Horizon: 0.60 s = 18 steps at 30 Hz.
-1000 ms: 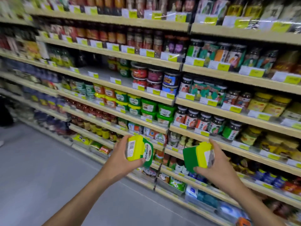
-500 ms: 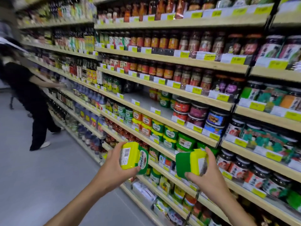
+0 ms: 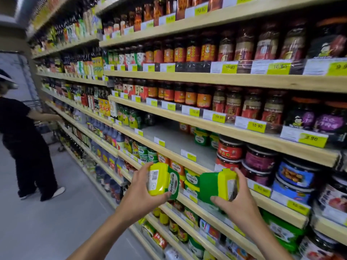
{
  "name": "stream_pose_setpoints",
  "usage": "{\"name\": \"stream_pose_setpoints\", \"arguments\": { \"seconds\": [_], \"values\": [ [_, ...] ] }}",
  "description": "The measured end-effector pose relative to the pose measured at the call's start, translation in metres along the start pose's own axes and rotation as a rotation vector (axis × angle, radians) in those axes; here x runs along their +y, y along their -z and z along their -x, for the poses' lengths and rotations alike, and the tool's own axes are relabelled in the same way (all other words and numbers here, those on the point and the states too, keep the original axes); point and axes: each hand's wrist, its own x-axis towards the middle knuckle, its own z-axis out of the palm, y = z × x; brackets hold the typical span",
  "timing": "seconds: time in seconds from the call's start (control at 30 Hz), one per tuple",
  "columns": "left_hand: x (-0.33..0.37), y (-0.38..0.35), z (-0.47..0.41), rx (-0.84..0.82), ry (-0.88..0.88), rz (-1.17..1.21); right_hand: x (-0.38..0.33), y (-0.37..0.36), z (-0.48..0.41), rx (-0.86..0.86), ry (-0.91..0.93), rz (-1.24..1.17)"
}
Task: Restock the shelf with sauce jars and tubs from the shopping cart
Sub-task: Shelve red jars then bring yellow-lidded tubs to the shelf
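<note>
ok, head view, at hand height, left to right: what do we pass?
person in black → left hand → yellow-and-green tub it grips → second tub → right hand gripping that one → blue-labelled jars

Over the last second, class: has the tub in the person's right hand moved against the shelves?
Yes. The tub has moved up: a second ago it sat well below the red jars, and now it is just under them.
</note>
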Motion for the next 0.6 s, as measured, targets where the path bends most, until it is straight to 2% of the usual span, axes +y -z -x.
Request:
{"name": "stream_pose_setpoints", "arguments": {
  "seconds": [0.33, 0.6],
  "values": [
    [-0.012, -0.021, -0.116, 0.017, -0.006, -0.02, -0.001, -0.026, -0.094, -0.016, -0.05, -0.065],
    [-0.038, -0.018, -0.199, -0.089, -0.089, -0.029, -0.007, -0.056, -0.126, 0.044, -0.061, -0.124]
  ]
}}
